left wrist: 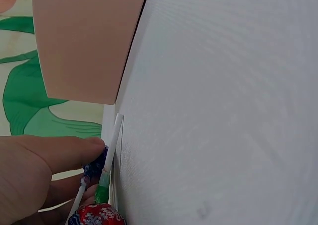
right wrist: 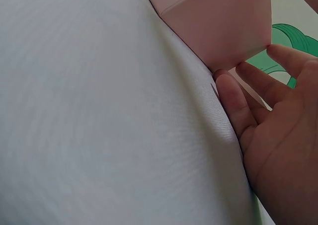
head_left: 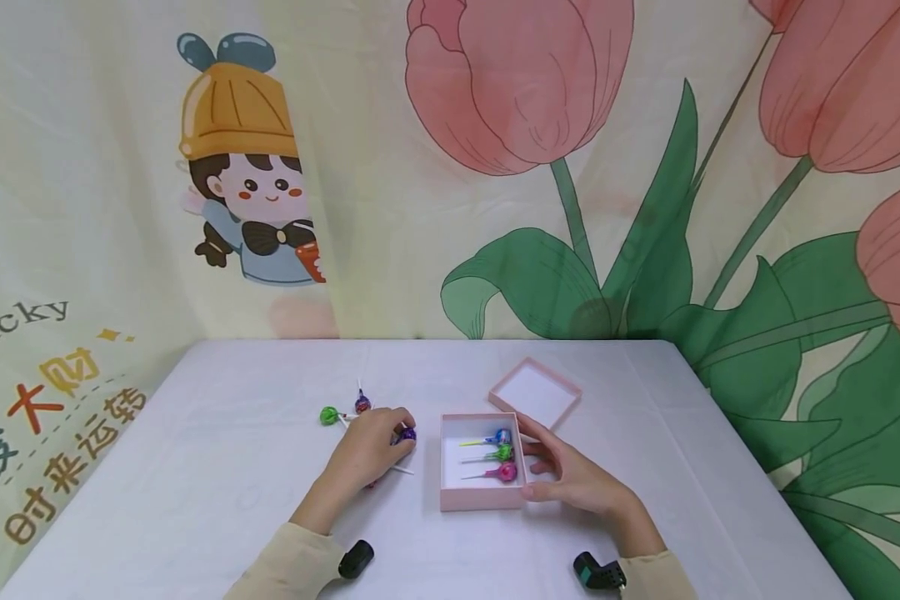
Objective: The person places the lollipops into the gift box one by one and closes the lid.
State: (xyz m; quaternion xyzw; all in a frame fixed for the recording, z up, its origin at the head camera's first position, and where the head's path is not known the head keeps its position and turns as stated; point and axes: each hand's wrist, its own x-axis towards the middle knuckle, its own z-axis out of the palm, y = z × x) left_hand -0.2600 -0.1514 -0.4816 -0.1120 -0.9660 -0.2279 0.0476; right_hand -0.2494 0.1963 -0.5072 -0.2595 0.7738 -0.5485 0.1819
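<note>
My left hand (head_left: pixel 371 446) pinches a dark purple-blue lollipop (head_left: pixel 407 434) by its head, left of a pink box (head_left: pixel 480 498). In the left wrist view, the held lollipop's wrapped head (left wrist: pixel 96 164) shows between thumb and fingers, and a red-wrapped lollipop (left wrist: pixel 97 215) with a white stick is close by. Three lollipops lie in the box, one blue (head_left: pixel 502 436), one green (head_left: pixel 503 452) and one pink (head_left: pixel 506 472), sticks toward the left. The fingertips of my right hand (head_left: pixel 581 475) rest against the box's right side, thumb at its near corner.
Beyond the left hand lie a green lollipop (head_left: pixel 329 415) and a purple one (head_left: pixel 362 403), partly hidden by that hand. A pink lid (head_left: pixel 536 393) lies behind the box toward the right. The white-covered table (head_left: pixel 217 467) ends at a printed curtain (head_left: pixel 375 167).
</note>
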